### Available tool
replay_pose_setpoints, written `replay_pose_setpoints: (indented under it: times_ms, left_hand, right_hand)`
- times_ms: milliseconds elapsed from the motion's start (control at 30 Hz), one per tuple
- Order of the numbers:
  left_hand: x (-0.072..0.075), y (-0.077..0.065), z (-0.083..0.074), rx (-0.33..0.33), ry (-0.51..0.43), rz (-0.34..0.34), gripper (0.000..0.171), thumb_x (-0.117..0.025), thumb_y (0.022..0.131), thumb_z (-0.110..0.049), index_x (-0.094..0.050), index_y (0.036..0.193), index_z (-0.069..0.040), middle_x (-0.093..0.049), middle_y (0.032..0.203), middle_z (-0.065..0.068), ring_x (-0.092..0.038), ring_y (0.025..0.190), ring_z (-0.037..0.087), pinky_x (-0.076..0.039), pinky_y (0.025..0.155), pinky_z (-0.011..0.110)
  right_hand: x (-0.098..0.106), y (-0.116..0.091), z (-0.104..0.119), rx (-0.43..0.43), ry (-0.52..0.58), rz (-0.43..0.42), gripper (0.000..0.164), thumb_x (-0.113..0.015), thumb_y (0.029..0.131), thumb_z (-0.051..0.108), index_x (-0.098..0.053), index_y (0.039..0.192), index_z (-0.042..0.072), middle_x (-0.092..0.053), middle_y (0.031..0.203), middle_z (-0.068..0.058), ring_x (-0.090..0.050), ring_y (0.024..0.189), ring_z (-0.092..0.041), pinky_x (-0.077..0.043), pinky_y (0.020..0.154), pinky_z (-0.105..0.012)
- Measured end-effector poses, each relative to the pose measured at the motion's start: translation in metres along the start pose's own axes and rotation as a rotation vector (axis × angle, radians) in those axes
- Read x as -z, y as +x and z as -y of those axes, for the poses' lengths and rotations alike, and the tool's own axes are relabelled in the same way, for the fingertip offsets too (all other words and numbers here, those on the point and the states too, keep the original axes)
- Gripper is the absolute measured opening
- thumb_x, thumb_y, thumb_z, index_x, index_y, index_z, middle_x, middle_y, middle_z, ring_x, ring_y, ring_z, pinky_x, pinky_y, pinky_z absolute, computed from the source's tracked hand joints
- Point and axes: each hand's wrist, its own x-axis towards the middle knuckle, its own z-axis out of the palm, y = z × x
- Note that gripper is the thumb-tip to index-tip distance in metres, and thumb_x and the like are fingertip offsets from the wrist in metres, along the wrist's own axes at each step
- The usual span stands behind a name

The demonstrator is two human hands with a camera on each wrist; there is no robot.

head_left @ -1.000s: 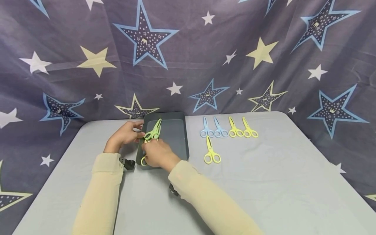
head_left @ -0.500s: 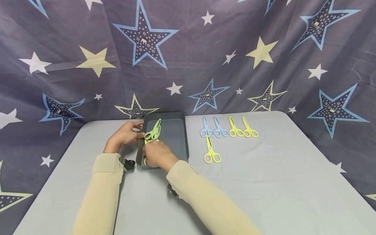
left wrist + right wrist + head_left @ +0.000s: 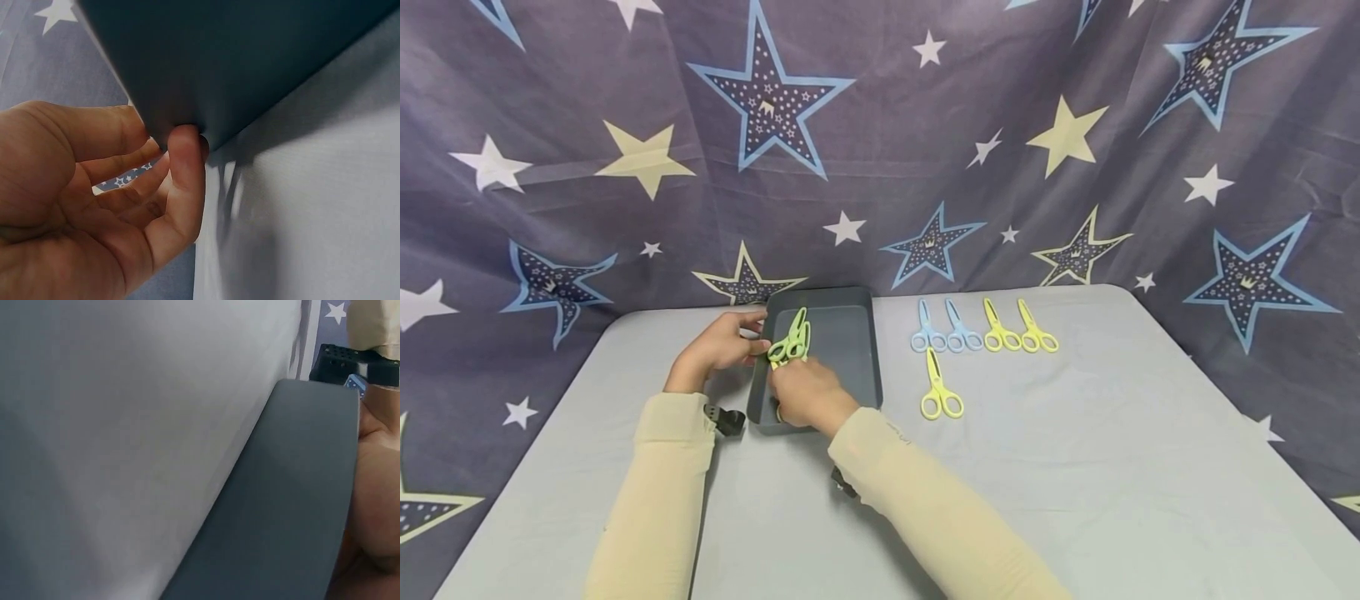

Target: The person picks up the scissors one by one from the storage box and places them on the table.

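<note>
Inside the dark grey tray [image 3: 850, 367], my right hand [image 3: 808, 392] grips yellow scissors [image 3: 779, 415] with curled fingers. Most of that pair is hidden under the hand; part of a handle loop peeks out below. Green scissors [image 3: 788, 340] lie just beyond the knuckles, overlapping another light green pair [image 3: 807, 333]. At the tray's left side, my left hand [image 3: 718, 342] pinches the wall. The left wrist view has its thumb [image 3: 186, 156] against the outside of the tray. In the right wrist view, the tray's near wall hides the right fingers.
Two blue scissors [image 3: 927, 337] and two yellow scissors [image 3: 1002, 337] form a row right of the tray, blades pointing away. Another yellow pair [image 3: 940, 400] lies below the row. A star-patterned cloth [image 3: 880, 150] hangs behind the table [image 3: 1112, 467].
The yellow handle loop under my right hand has shifted rightward and shows less. The upper green scissors' tip has moved slightly left, showing more of the pair beneath. My left hand keeps its place.
</note>
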Motion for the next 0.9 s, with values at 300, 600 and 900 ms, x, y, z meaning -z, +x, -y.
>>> replay_pose_setpoints:
  times_ms: [300,600,900]
  left_hand:
    - [0.0,0.0,0.003,0.0,-0.005,0.003,0.067,-0.064,0.099,-0.004,-0.031,0.157,0.005,-0.048,0.142,0.037,-0.071,0.088,0.022,-0.062,0.076,0.029]
    - [0.0,0.0,0.003,-0.003,-0.015,0.003,0.068,-0.064,0.099,-0.004,-0.031,0.157,0.006,-0.048,0.142,0.037,-0.071,0.087,0.021,-0.062,0.076,0.028]
    - [0.0,0.001,0.003,0.0,-0.009,0.005,0.068,-0.064,0.099,-0.004,-0.03,0.157,0.005,-0.048,0.142,0.036,-0.07,0.084,0.018,-0.061,0.075,0.028]
  right_hand:
    - [-0.001,0.003,-0.007,0.107,0.006,0.012,0.006,-0.075,0.092,0.019,-0.07,0.094,0.021,-0.066,0.091,0.008,-0.061,0.085,-0.012,-0.053,0.071,-0.026]
    - [-0.001,0.004,-0.01,0.135,-0.008,0.023,0.008,-0.076,0.091,0.02,-0.068,0.091,0.022,-0.066,0.091,0.008,-0.062,0.09,-0.013,-0.053,0.083,-0.029]
    - [0.0,0.001,-0.011,0.113,-0.023,0.022,0.012,-0.076,0.093,0.024,-0.065,0.087,0.023,-0.064,0.086,0.009,-0.062,0.086,-0.011,-0.054,0.083,-0.032]
